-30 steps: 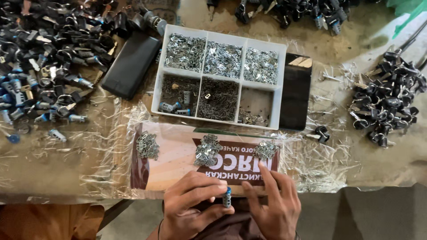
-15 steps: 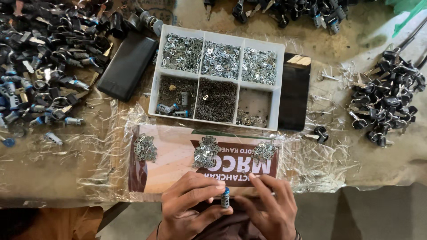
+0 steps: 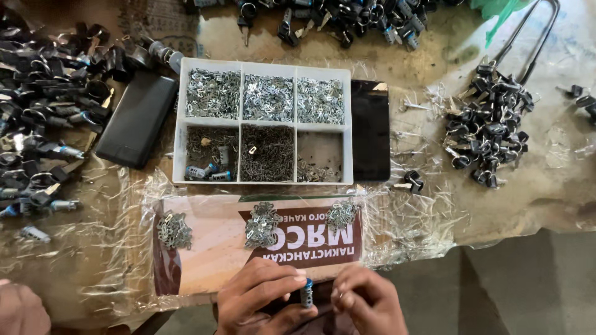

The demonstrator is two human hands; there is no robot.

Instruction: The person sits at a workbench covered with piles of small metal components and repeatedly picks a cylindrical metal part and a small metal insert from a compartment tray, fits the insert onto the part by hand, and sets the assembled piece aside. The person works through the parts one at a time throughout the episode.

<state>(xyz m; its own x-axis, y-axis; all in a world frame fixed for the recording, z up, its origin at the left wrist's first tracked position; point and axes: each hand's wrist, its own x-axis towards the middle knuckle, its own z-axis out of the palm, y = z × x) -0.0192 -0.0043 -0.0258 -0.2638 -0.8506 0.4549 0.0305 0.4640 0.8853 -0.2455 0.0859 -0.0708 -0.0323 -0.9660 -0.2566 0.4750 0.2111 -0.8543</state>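
We held one small lock cylinder (image 3: 307,293) upright between both hands at the bench edge, left hand (image 3: 264,299) pinched around its body, right hand (image 3: 366,303) closed beside its blue top. Just above our fingers lay three little heaps of metal plates (image 3: 261,224); beyond, the divided tray (image 3: 263,121) remained well stocked. By our reckoning, heaps of dark lock parts (image 3: 489,127) still awaited work.

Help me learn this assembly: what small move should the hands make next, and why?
Probably the right hand reaches to the nearest pile of small metal pieces on the card: the left hand holds the small cylinder upright, and the right fingertips look empty.
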